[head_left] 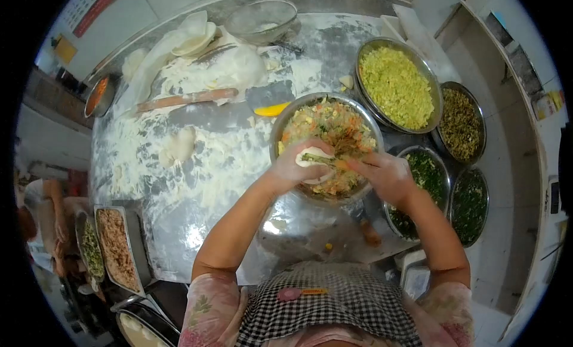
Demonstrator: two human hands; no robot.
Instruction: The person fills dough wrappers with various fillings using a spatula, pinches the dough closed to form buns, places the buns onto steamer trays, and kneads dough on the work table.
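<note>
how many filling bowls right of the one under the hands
4: yellow filling at top, brown filling beside it, green filling by the right hand, dark filling beyond that.

You wear a black-and-white checked apron (268, 314) over pale sleeves (208, 311) printed with pink and green. Your dough (301, 158) is white, the mixed filling (307, 121) pale with orange and green flecks, the mash (399, 87) yellow-green, the chopped greens (470, 206) dark. Your rolling pin (188, 100) is tan, the worktop (173, 239) silver-grey under white flour (218, 150).

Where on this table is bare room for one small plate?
Bare steel lies between the brown-filling tray and the left forearm; a free, floury patch, between the sieve and the yellow-filling bowl. Crowded: right of the mixed filling.
</note>
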